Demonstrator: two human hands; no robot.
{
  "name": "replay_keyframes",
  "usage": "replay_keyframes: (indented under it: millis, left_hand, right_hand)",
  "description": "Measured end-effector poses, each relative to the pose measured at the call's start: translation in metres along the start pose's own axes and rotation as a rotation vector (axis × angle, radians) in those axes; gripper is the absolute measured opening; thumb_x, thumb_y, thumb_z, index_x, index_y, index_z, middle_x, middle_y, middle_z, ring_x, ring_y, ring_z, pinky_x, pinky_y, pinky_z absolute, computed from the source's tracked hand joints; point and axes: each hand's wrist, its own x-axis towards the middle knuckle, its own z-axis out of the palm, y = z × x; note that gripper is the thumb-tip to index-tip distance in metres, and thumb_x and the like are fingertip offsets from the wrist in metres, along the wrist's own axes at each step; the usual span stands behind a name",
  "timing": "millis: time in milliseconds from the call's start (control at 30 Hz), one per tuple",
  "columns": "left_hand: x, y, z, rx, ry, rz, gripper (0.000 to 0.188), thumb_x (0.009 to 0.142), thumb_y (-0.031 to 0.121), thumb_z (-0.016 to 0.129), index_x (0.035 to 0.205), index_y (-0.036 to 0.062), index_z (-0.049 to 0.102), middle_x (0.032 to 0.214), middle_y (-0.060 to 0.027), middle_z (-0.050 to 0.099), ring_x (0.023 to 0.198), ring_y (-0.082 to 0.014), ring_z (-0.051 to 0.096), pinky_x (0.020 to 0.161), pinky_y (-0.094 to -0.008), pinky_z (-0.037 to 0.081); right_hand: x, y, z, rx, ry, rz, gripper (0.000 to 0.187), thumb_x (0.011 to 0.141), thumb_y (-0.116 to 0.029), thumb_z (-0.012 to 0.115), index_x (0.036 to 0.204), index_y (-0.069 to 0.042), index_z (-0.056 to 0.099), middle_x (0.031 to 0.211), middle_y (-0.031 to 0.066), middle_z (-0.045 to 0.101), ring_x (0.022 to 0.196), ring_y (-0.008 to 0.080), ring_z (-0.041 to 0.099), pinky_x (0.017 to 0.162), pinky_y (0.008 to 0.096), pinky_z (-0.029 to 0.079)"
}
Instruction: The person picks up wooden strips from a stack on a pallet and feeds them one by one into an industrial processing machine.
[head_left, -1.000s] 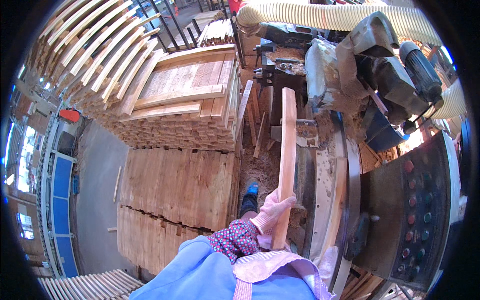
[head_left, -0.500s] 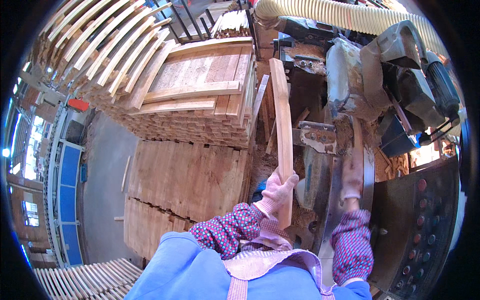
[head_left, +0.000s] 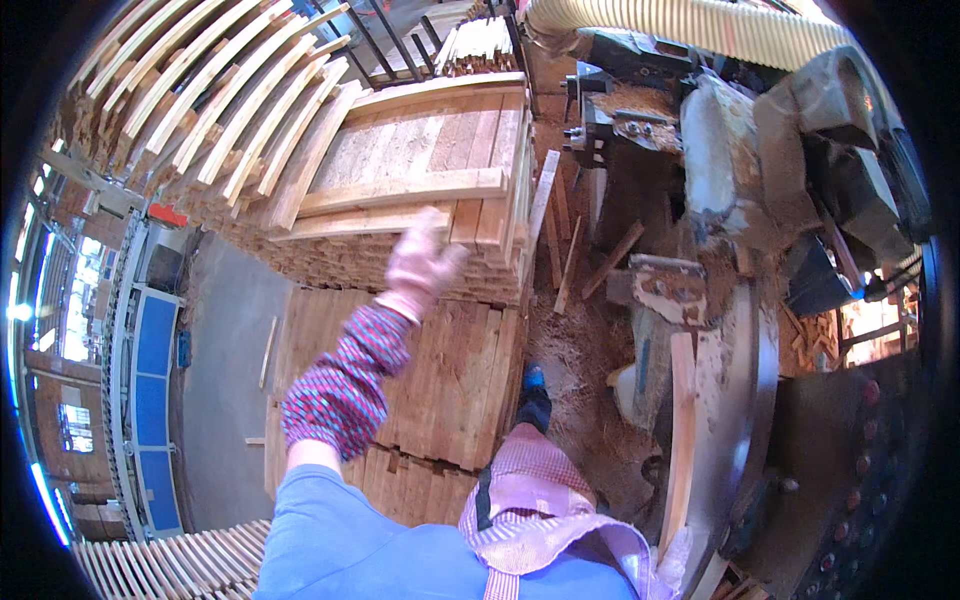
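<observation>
My left hand (head_left: 425, 268), in a pale pink work glove, is stretched out over the front of a stack of wooden boards (head_left: 400, 190). Its fingers point away from me with the thumb apart, slightly blurred, and it holds nothing. The fingertips overlap the end of a loose board (head_left: 345, 224) on the stack; whether they touch it I cannot tell. At the lower right, my gloved right hand (head_left: 680, 555) is at the near end of a narrow wooden board (head_left: 682, 430), seemingly gripping it. That board lies lengthwise along the machine's metal table (head_left: 735, 400). Most of the right-hand fingers are hidden.
A dusty woodworking machine (head_left: 725, 150) with a ribbed hose (head_left: 690, 30) stands at the far right. A button panel (head_left: 850, 500) is at the near right. Sawdust and offcuts (head_left: 570, 265) litter the floor between stack and machine. Slatted wood (head_left: 190, 100) rises at left.
My left hand has let go of the board and swung left to the stack. The board now lies on the machine table. My right hand has drawn back to its near end.
</observation>
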Motion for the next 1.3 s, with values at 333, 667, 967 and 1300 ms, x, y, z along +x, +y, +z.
replay_keyframes:
  millis: [333,667,967,1300]
  left_hand:
    - [0.131,-0.283,-0.106,0.592,-0.008,-0.433,0.091,0.080,0.055,0.072,0.144,-0.0017,0.040,0.149,-0.0221,0.040,0.140,-0.0327,0.036,0.117,-0.0385,0.028]
    - [0.191,-0.325,-0.102,1.036,-0.322,-0.846,0.068,0.087,0.014,0.062,0.148,0.0101,0.031,0.146,-0.0190,0.045,0.129,-0.0366,0.052,0.104,-0.0461,0.047]
    - [0.126,-0.140,-0.125,-0.967,-0.380,-1.032,0.028,0.082,0.019,0.065,0.103,0.0002,0.064,0.091,-0.0121,0.068,0.083,-0.0189,0.065,0.085,-0.0342,0.055]
    - [-0.087,0.208,0.047,-1.668,-0.235,-0.794,0.046,0.091,0.033,0.068,0.123,0.0012,0.057,0.109,-0.0105,0.066,0.099,-0.0223,0.065,0.088,-0.0368,0.054]
  right_hand:
    - [0.047,-0.050,0.020,-0.255,0.109,0.083,0.064,0.090,-0.010,0.061,0.147,0.003,0.035,0.146,0.0254,0.044,0.134,0.0374,0.045,0.112,0.0391,0.036]
    - [0.239,-0.049,0.025,-0.630,0.120,-0.054,0.046,0.104,-0.020,0.043,0.146,0.000,0.039,0.150,0.0246,0.038,0.140,0.0376,0.035,0.118,0.0436,0.027]
    - [0.394,-0.118,0.054,-0.365,0.391,-0.316,0.044,0.103,-0.020,0.043,0.144,-0.005,0.044,0.152,0.0212,0.038,0.139,0.0361,0.038,0.115,0.0422,0.031]
    - [0.169,-0.293,0.028,0.933,-0.434,-0.523,0.083,0.083,-0.012,0.074,0.151,0.003,0.028,0.145,0.0236,0.046,0.137,0.0270,0.042,0.112,0.0348,0.036]
